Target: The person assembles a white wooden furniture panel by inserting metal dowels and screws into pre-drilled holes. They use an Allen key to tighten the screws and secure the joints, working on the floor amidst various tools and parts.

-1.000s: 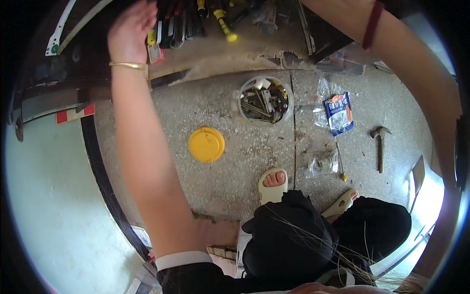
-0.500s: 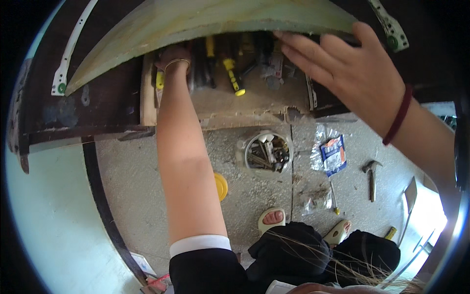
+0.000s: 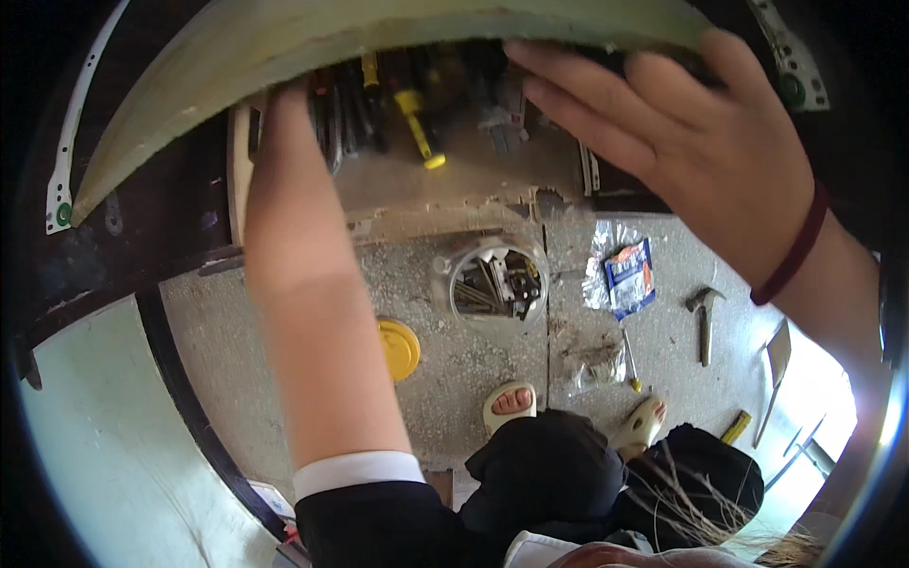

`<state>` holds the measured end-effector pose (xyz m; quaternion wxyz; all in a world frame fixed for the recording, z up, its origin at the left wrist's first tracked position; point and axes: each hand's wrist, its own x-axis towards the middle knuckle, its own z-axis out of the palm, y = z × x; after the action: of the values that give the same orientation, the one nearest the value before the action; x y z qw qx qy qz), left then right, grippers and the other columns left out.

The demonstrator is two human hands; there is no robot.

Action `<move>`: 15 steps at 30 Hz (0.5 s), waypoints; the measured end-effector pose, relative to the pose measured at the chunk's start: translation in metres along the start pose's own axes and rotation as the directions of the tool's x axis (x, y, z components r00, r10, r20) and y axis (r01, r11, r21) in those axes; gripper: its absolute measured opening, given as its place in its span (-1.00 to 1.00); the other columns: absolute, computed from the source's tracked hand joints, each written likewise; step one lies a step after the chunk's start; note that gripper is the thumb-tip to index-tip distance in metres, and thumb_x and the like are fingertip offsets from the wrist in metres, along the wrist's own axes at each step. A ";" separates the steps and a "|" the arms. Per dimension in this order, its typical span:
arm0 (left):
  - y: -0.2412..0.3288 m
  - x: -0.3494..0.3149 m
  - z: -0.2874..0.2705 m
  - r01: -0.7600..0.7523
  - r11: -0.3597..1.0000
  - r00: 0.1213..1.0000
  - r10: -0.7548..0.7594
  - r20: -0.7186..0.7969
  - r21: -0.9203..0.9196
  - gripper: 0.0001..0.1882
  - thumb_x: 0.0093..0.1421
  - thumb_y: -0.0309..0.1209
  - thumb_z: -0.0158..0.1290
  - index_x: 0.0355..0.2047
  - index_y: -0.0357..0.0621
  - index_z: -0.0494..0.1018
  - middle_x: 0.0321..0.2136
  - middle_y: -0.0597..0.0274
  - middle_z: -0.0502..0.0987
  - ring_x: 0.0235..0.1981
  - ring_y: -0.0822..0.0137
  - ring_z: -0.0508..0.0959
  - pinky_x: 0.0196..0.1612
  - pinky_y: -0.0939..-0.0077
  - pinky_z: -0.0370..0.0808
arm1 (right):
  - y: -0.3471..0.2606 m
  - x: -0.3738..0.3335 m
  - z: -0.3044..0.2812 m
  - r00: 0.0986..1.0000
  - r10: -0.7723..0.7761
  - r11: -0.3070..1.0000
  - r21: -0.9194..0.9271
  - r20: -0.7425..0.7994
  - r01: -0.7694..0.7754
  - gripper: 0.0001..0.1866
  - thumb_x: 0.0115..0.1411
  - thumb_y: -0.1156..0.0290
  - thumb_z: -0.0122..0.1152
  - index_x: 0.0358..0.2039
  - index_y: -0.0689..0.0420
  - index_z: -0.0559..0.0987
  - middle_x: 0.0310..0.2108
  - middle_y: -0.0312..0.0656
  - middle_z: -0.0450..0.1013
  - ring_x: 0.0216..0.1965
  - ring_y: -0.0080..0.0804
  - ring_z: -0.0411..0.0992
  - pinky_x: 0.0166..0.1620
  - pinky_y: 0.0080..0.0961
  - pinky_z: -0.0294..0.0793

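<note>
Broadly, you stand over a speckled stone floor point(image 3: 454, 369), facing a dark wooden cabinet point(image 3: 180, 199) whose front spans the upper part of the view. A pale green panel point(image 3: 284, 43) projects toward you from it, its curved appearance owing to the lens; pale metal rails point(image 3: 76, 123) flank it on both sides. Below the panel lies an open drawer point(image 3: 407, 189), its front edge chipped. Your left forearm point(image 3: 317, 331), blurred, extends over the drawer's left end; your left hand is hidden beyond the panel's edge, so you cannot tell whether it is clenched, released or grasping anything. Your right hand point(image 3: 710, 156), a dark red band point(image 3: 800, 248) at its wrist, has its fingers spread and partly bent along the panel's lower edge, toward the right; whether they grip it or merely rest there, you cannot tell. On the floor, just beyond the drawer, a clear round tub point(image 3: 441, 289) contains assorted metal fittings point(image 3: 497, 287). To its right lie a blue packet point(image 3: 629, 281) and, farther out, a claw hammer point(image 3: 705, 331). A yellow lid point(image 3: 401, 350) sits beside your left forearm, partly covered by it. Within the drawer, a yellow-and-black tool handle point(image 3: 417, 123) points toward you, right of several darker tools point(image 3: 355, 118).
</note>
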<state>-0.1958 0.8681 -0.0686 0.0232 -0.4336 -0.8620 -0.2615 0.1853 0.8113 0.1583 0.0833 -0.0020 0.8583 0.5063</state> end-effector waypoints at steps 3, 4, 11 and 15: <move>-0.025 -0.002 -0.048 0.033 0.951 0.999 -0.041 -0.018 -0.306 -0.46 0.18 0.01 -0.01 0.06 -0.04 0.39 -0.10 0.15 0.50 -0.13 0.28 0.49 -0.07 0.30 0.41 | -0.006 0.007 0.011 0.986 0.049 0.983 0.180 -0.157 -0.020 -0.48 0.11 0.31 0.05 0.14 -0.11 0.36 0.15 -0.57 0.23 -0.27 -0.65 0.22 -0.18 -0.48 0.15; -0.036 -0.020 -0.054 0.114 0.901 0.992 -0.076 0.105 -0.418 -0.47 0.18 0.00 0.01 0.05 -0.06 0.40 -0.12 0.15 0.51 -0.15 0.29 0.50 -0.09 0.33 0.43 | -0.005 0.008 0.010 0.987 0.040 0.985 0.171 -0.155 -0.013 -0.49 0.09 0.32 0.08 0.12 -0.10 0.37 0.12 -0.53 0.25 -0.27 -0.62 0.23 -0.19 -0.48 0.16; -0.018 -0.284 -0.226 0.533 0.722 0.727 -0.125 0.675 -0.441 -0.92 0.15 -0.34 0.06 -0.41 -0.03 0.41 -0.55 0.50 0.40 -0.53 0.62 0.36 -0.54 0.72 0.23 | -0.034 -0.003 0.005 0.953 0.276 0.909 0.355 -0.124 -0.217 -0.45 0.03 0.32 0.08 0.10 0.02 0.37 0.09 -0.28 0.31 -0.03 -0.57 0.27 -0.04 -0.53 0.22; -0.002 -0.381 -0.251 0.798 0.449 0.437 0.029 0.899 -0.402 -0.74 0.07 -0.41 0.17 -0.23 -0.14 0.42 -0.44 0.44 0.47 -0.47 0.62 0.40 -0.43 0.72 0.32 | -0.085 -0.012 0.010 0.916 0.388 0.771 0.580 -0.102 -0.262 -0.45 0.05 0.29 0.09 0.10 0.04 0.34 0.07 -0.27 0.31 -0.11 -0.48 0.32 -0.10 -0.46 0.26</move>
<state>-0.0073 0.4683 0.0455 -0.6438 -0.2103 -0.6273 -0.3843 0.2056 0.7770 0.0813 -0.1027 0.1167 0.9586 0.2387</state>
